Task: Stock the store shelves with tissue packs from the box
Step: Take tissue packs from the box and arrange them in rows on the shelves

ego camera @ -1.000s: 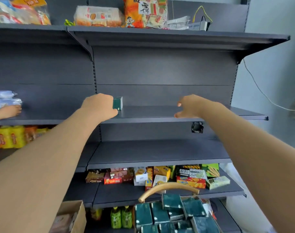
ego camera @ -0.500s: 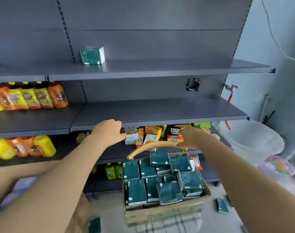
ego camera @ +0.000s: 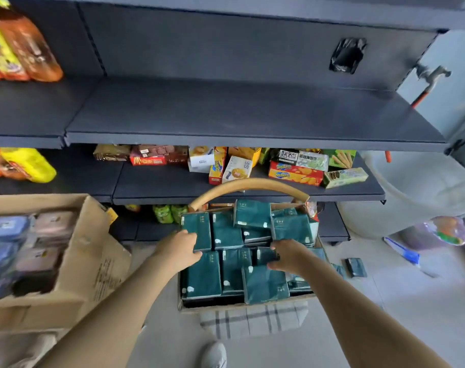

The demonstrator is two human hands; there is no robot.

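A black snack box [ego camera: 288, 156] shows white Chinese characters, seemingly 好吃点; other print is illegible.

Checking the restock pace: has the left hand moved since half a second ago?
Yes. The left hand has come down from the shelf edge onto the green tissue packs in the box.

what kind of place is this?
Most likely a small grocery shop: dark metal shelving stocked with biscuit boxes and drink bottles, with an open box of green tissue packs in front of it.
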